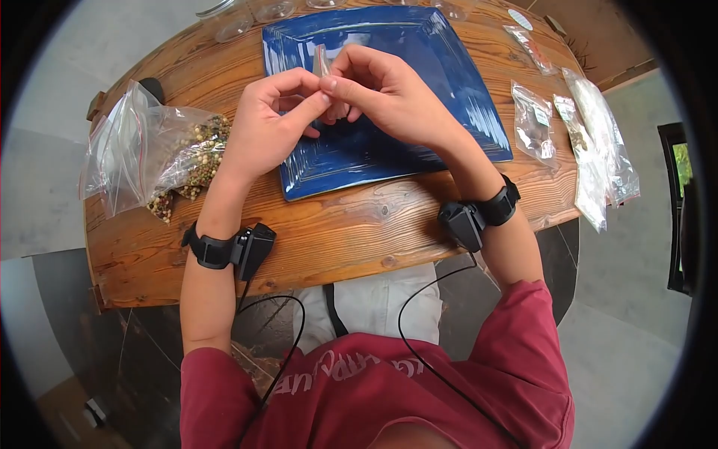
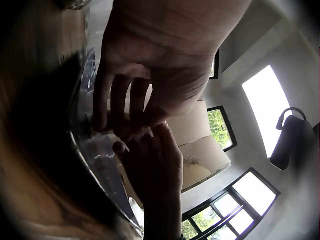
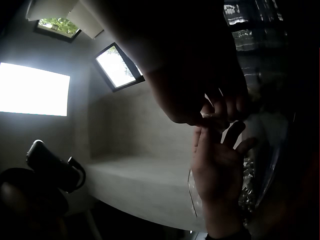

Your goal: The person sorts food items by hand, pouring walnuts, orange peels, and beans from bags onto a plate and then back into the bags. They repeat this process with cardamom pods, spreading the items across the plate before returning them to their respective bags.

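Clear bag between hands, contents unclear

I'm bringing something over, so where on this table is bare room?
The wood between the blue plate and the table's near edge, between both forearms, is bare. So is the plate's right side. Crowded: bags of small round pieces at left, plastic bags at right, clear containers beyond the plate.

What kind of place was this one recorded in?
Probably a room in a home or small workshop, though which is unclear: a wooden table bears a blue square plate and bags of mixed beads or seeds, with paned windows beyond.
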A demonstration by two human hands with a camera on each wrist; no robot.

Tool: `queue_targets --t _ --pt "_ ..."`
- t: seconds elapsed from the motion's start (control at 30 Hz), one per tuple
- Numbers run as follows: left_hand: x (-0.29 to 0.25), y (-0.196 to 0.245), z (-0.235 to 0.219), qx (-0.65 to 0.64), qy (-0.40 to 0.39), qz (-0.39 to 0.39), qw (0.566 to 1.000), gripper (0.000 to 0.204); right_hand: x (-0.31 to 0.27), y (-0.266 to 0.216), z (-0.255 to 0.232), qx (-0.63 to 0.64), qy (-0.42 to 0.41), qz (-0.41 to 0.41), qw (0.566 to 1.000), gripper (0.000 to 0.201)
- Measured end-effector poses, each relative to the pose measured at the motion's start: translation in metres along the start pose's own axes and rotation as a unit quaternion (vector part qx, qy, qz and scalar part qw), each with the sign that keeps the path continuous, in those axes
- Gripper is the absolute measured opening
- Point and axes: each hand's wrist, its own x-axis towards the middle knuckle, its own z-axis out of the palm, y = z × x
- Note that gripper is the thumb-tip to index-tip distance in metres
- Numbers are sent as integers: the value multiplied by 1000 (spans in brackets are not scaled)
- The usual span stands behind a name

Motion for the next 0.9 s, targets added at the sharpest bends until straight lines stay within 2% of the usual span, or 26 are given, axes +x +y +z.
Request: queue_targets --t 0.1,0.3,0.37,0.5,0.6,0.7,0.8,0.9 --pt "2 0 -3 -36 14 -8 999 15 3 6 -4 59 -11 -20 998 22" --pt "2 1 -2 -13 73 -23 997 15 3 8 -1 -64 46 27 997 20" --pt "2 0 0 3 87 -12 996 16 3 9 -1 -92 53 17 994 20" --pt "2 -1 2 4 70 8 998 18 2 4 2 -57 37 6 998 20" --pt "-1 2 8 -5 35 23 999 18 -1 -7 -2 38 11 54 998 18" --pt "-1 3 7 -17 12 21 1000 18 -3 -3 -7 33 -42 2 999 16" --pt "0 -2 0 -18 -1 17 1000 18 -1 4 -13 4 -55 -40 998 15" --pt "-1 1 -2 1 -3 17 1000 18 -1 5 -13 5 -53 -32 998 17"
